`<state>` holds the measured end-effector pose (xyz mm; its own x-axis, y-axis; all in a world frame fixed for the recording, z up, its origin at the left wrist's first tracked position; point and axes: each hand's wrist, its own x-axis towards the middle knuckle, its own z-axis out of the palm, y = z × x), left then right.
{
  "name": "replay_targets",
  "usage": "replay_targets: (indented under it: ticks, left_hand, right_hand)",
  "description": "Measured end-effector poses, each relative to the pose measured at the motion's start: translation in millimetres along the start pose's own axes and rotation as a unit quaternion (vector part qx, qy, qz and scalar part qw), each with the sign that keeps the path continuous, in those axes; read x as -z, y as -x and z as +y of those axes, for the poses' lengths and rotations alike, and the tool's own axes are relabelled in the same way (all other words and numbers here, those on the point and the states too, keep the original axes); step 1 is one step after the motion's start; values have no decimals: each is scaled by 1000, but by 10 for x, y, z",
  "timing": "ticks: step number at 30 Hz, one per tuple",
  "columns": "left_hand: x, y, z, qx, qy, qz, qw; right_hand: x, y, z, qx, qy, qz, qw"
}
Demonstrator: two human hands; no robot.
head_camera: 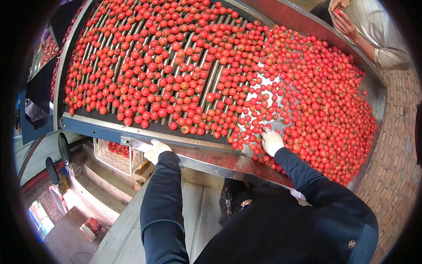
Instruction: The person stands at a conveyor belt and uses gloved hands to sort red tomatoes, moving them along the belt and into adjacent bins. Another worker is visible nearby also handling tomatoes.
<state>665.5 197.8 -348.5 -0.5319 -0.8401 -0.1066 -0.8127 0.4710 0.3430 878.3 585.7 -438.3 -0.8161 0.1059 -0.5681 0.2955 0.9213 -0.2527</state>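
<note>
Small red tomatoes (323, 109) lie heaped in a metal feed tray (379, 89) at the right and spread in a looser layer over a metal roller conveyor (211, 77) at the left. My left hand (157, 151), in a white knit glove, rests on the metal side rail (204, 164) at the conveyor's near edge. In a matching glove, my right hand (271, 142) reaches among tomatoes near the tray's front wall, where the heap thins and bare metal shows. Its fingertips are partly hidden against the fruit, and whether they hold a tomato is unclear.
Another person's hands (344, 23) are beyond the tray at the upper right. A plastic crate (113, 158) with tomatoes stands below the conveyor's near edge. Concrete steps (105, 188) and a full bucket (90, 228) are lower left; brick paving (395, 132) lies right.
</note>
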Motion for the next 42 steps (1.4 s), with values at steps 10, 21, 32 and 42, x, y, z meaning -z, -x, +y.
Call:
replay_targets:
  ticks: [10, 21, 32, 42]
  left_hand:
    - [-66, 24, 0, 24, -32, 4, 999]
    - [-545, -273, -634, -181, -92, 160, 966]
    - [98, 271, 17, 28, 56, 11, 998]
    - [57, 347, -85, -9, 130, 17, 991]
  right_hand:
    - [69, -167, 452, -36, -104, 162, 981]
    - [-204, 1063, -553, 117, -363, -39, 924]
    - [-345, 1173, -741, -42, -220, 23, 974]
    - [-465, 1131, -646, -30, -148, 24, 988]
